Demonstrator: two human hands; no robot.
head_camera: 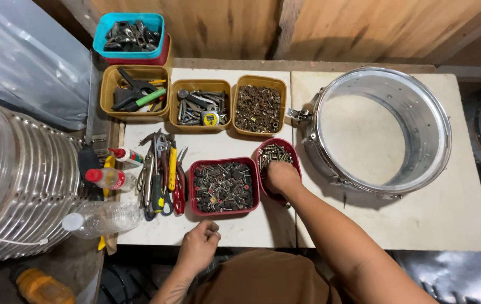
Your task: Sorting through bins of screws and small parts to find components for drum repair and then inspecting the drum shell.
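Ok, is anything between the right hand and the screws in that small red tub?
Nothing visible. The right hand is already down in the small red tub, on the screws. The left hand rests curled at the table's near edge, apart from it.

You see steel drum shell (378, 130) at right of surface (465, 225); yellow tubs (133, 93) upper centre; pliers pile (162, 174) and clear bottles (102, 217) at left.
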